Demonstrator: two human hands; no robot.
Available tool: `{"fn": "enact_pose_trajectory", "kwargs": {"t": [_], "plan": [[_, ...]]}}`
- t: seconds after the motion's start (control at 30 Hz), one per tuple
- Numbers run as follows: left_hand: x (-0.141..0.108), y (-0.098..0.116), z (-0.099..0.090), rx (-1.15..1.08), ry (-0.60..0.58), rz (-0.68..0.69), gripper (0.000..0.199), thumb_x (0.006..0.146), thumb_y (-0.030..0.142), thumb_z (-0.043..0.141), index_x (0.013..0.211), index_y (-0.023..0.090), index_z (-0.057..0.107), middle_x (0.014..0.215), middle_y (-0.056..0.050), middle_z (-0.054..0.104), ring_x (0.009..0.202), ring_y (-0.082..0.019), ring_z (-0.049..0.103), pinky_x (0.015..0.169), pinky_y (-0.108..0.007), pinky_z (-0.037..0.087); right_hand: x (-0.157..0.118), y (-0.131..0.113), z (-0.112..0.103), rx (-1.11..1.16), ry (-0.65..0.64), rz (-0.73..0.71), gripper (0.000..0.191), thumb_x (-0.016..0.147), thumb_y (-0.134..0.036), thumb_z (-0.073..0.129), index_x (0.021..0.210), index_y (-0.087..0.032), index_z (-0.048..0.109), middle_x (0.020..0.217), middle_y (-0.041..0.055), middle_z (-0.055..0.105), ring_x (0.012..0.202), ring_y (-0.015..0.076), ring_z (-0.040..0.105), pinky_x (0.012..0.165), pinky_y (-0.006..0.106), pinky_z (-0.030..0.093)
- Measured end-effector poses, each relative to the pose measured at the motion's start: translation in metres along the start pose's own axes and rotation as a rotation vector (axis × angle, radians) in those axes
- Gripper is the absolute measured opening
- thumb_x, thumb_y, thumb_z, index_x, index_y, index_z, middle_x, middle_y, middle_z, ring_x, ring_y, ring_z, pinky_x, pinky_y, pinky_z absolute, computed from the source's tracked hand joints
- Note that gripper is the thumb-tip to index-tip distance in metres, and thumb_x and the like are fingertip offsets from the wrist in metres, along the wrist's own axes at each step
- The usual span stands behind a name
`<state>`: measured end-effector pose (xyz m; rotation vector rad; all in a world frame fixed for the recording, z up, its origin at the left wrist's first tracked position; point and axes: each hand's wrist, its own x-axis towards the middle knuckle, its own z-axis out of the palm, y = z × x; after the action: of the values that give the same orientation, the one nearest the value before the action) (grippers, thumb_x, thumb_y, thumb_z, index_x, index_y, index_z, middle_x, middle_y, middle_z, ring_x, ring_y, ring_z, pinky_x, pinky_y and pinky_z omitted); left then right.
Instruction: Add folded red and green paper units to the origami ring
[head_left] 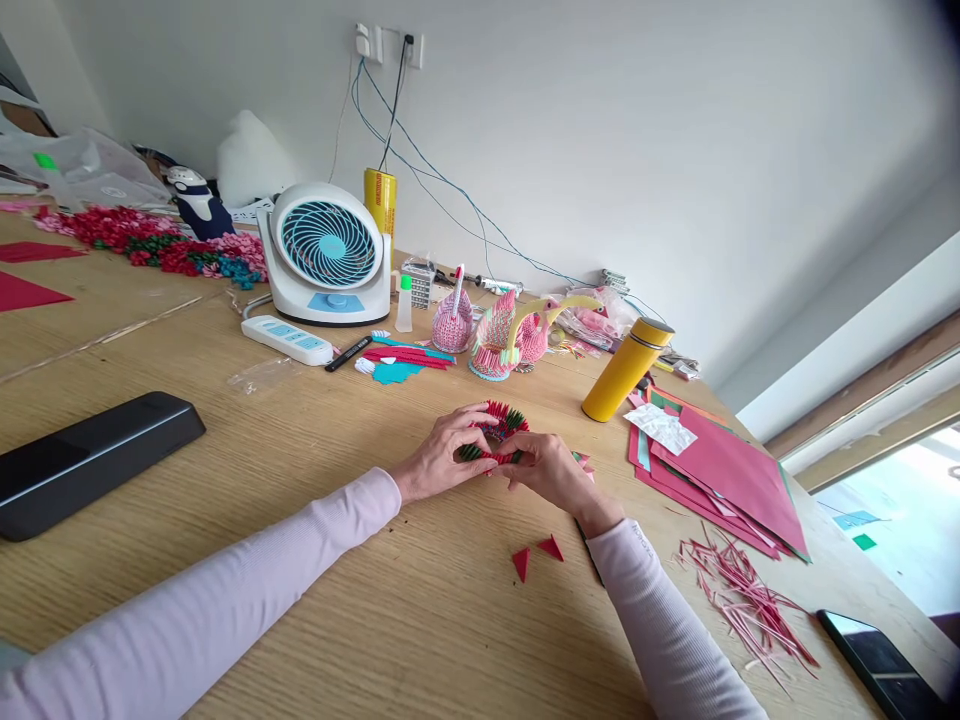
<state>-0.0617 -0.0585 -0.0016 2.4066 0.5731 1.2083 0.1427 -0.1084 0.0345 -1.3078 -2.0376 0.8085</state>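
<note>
A round ring of folded paper pieces [508, 418], red and dark green, is held just above or on the wooden table between both hands. My left hand [442, 452] is closed on its left side, fingers over the top edge and thumb at the near side. From the right, my right hand [551, 468] pinches the near right part of the ring. Two small red paper triangles [550, 547] lie on the table below my right hand. A few pinkish folded pieces [583, 463] show partly behind my right hand.
A white fan [330, 250], power strip [286, 340] and paper swans [496, 335] stand farther back. The yellow bottle [628, 370], red paper sheets [735, 465], thin paper strips [742, 600] and phone [885, 665] are at right. A black case [97, 455] lies left.
</note>
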Motion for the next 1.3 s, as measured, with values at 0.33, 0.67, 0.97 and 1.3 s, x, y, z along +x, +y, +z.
{"fn": "enact_pose_trajectory", "kwargs": {"t": [0.33, 0.67, 0.97, 1.3], "plan": [[0.006, 0.002, -0.009, -0.104, 0.182, -0.266, 0.029, 0.095, 0.038, 0.049, 0.112, 0.018, 0.060, 0.130, -0.012, 0.060, 0.130, -0.023, 0.051, 0.110, -0.042, 0.041, 0.001, 0.001, -0.009, 0.046, 0.036, 0.046, 0.032, 0.078, -0.045, 0.073, 0.096, -0.020, 0.073, 0.073, 0.0021, 0.072, 0.049, 0.0132, 0.063, 0.046, 0.022, 0.046], [0.057, -0.018, -0.007, 0.047, -0.001, -0.592, 0.023, 0.084, 0.033, 0.065, 0.096, 0.018, 0.077, 0.099, -0.007, 0.077, 0.095, -0.025, 0.072, 0.085, -0.033, 0.057, 0.042, -0.005, -0.023, -0.501, 0.320, 0.236, 0.028, 0.090, -0.041, 0.056, 0.103, -0.024, 0.074, 0.095, 0.0049, 0.077, 0.079, 0.0206, 0.070, 0.069, 0.029, 0.049], [0.063, -0.033, -0.002, 0.046, -0.061, -0.634, 0.017, 0.078, 0.033, 0.074, 0.088, 0.020, 0.078, 0.088, -0.005, 0.078, 0.090, -0.023, 0.073, 0.073, -0.027, 0.057, 0.056, -0.001, -0.020, -0.515, 0.195, 0.244, 0.020, 0.086, -0.036, 0.064, 0.095, -0.026, 0.079, 0.089, 0.0049, 0.078, 0.082, 0.0221, 0.071, 0.068, 0.028, 0.048], [0.068, -0.029, 0.000, 0.106, -0.108, -0.640, 0.013, 0.076, 0.025, 0.074, 0.086, 0.019, 0.078, 0.088, -0.006, 0.078, 0.091, -0.023, 0.072, 0.078, -0.028, 0.056, 0.056, 0.006, -0.017, -0.513, 0.186, 0.261, 0.020, 0.086, -0.037, 0.065, 0.092, -0.024, 0.079, 0.082, 0.0061, 0.077, 0.078, 0.0216, 0.070, 0.063, 0.026, 0.048]]}}
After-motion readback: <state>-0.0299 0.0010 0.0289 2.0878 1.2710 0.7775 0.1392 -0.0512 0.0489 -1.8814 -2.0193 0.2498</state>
